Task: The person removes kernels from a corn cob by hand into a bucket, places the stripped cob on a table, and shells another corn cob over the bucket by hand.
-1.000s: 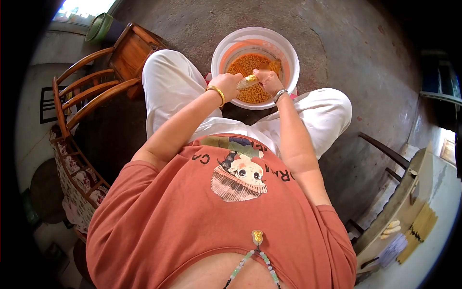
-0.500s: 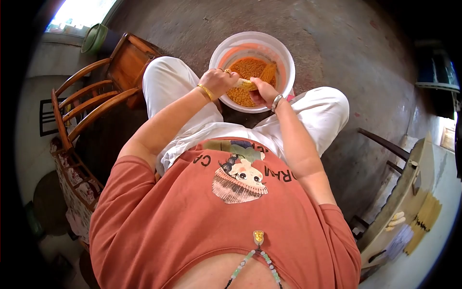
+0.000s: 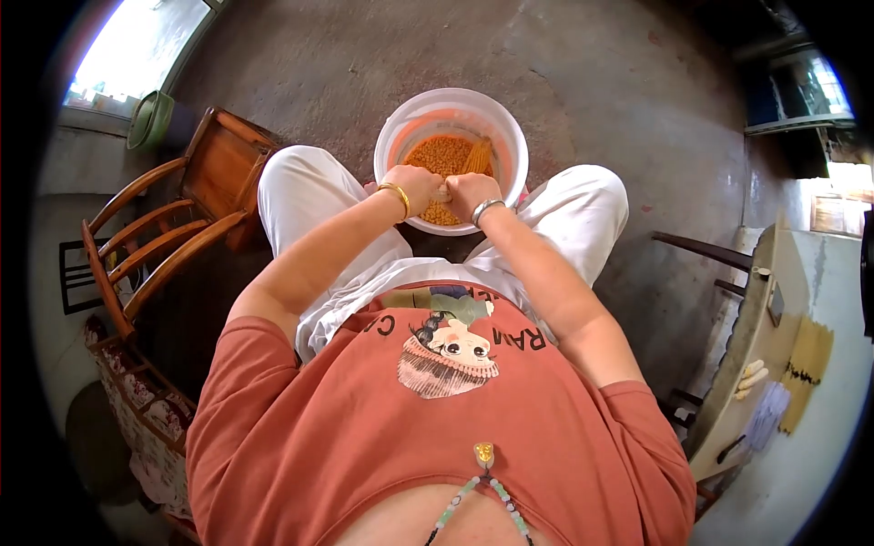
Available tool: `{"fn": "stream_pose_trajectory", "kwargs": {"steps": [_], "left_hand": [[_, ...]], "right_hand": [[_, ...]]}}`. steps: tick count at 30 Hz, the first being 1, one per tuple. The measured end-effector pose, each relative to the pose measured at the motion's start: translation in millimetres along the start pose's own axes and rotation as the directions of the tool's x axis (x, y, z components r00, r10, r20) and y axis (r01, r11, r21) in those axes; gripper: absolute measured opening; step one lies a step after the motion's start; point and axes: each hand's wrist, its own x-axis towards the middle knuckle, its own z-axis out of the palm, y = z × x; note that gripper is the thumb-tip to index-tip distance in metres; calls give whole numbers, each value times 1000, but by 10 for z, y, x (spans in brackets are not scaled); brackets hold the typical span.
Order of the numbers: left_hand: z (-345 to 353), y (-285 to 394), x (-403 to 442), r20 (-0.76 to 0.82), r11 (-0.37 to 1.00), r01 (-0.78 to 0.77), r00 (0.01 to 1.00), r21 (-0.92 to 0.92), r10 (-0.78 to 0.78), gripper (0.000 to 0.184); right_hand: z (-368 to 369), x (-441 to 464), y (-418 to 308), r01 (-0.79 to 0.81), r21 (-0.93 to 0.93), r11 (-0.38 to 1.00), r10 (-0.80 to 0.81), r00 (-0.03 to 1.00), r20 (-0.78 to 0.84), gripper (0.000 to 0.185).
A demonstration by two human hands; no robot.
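The pale cob [image 3: 442, 195] is between the person's two hands, over the near half of the bucket [image 3: 492, 113]. Only a short pale piece shows in the small gap where the fists almost meet; the rest is hidden. As far as that piece tells, its long axis runs crosswise to the bucket, from the left hand [image 3: 417, 186] to the right hand [image 3: 468, 193]. Neither hand is clearly the nearer, since each grips one end. Both hands are curled tight, fingers wrapped down and out of sight.

Inside the bucket, toward its far right wall, leans the second cob [image 3: 480, 156], full of orange grains, its long axis pointing mostly away from the person. The right hand is the nearer to it, lying just on its near side without seeming to touch. Loose kernels [image 3: 437, 152] cover the bucket's bottom, under and beyond the hands.

The arms reach forward and inward from either side of the bucket, bent a little at the elbows, wrists fairly straight, backs of the hands turned mostly upward. The trousers [image 3: 587, 198] flank the bucket, one knee to its left and one to its right.
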Motion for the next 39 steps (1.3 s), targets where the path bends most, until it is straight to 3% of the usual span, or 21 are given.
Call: {"fn": "stream_pose_trajectory", "kwargs": {"steps": [3, 6, 7, 10, 13, 15, 16, 17, 18, 19, 20, 22, 26, 29, 33, 36, 39], "left_hand": [[33, -28, -68, -116, 993, -102, 987, 64, 109, 16], [39, -55, -98, -237, 971, -190, 946, 144, 220, 10], [98, -77, -80, -295, 962, -211, 921, 175, 256, 8], [260, -168, -94, -468, 928, -249, 809, 276, 356, 5], [389, -347, -45, -624, 910, -261, 664, 322, 411, 7], [475, -425, -137, -704, 931, -155, 616, 332, 353, 8], [568, -481, -157, -738, 951, -186, 600, 248, 310, 9], [788, -614, -17, -766, 976, -182, 608, 120, 207, 9], [776, -585, -85, -708, 982, -174, 702, -68, 75, 16], [688, -518, -129, -639, 977, -146, 769, -157, 12, 24], [593, -470, -125, -541, 969, -102, 840, -225, -37, 32], [714, -547, 41, -345, 984, -40, 938, -176, -24, 28], [583, -531, 21, -377, 987, -90, 926, -130, 35, 6], [560, -496, -5, -378, 985, -73, 926, -154, 10, 5], [487, -425, -13, -273, 998, -39, 962, -57, 22, 11], [436, -379, 24, -142, 999, 24, 990, 25, -20, 14], [437, -368, 70, -128, 999, 37, 991, 18, -34, 15]], "right_hand": [[-133, 73, -11, -14, 85, 996, -6, 975, 221, 27], [-66, 193, 177, 58, 338, 939, -174, 930, 323, 30], [-23, 189, 203, 12, 451, 893, -172, 933, 316, 34], [-73, 174, 143, -287, 527, 800, -44, 847, 529, 30], [73, 242, 140, -321, 671, 668, -105, 852, 513, 30], [17, 166, -1, -286, 723, 629, -122, 882, 455, 36], [198, 231, 32, -278, 715, 642, -99, 894, 437, 30], [92, 206, -73, -247, 706, 664, -59, 923, 379, 41], [290, 272, -3, -124, 629, 767, -67, 960, 271, 51], [424, 235, 39, -93, 719, 689, -100, 970, 221, 55], [510, 290, 91, -84, 667, 741, -64, 979, 194, 51], [373, 224, -11, -88, 465, 881, 6, 984, 176, 50], [168, 209, -76, -130, 402, 906, 73, 985, 154, 47], [-170, 113, -212, -156, 261, 952, 89, 964, 251, 46], [18, 220, -173, -86, -18, 996, 88, 967, 241, 35], [97, 190, -185, -140, -4, 990, 138, 967, 215, 30], [151, 184, -167, -112, -72, 991, 122, 981, 151, 29]]}}
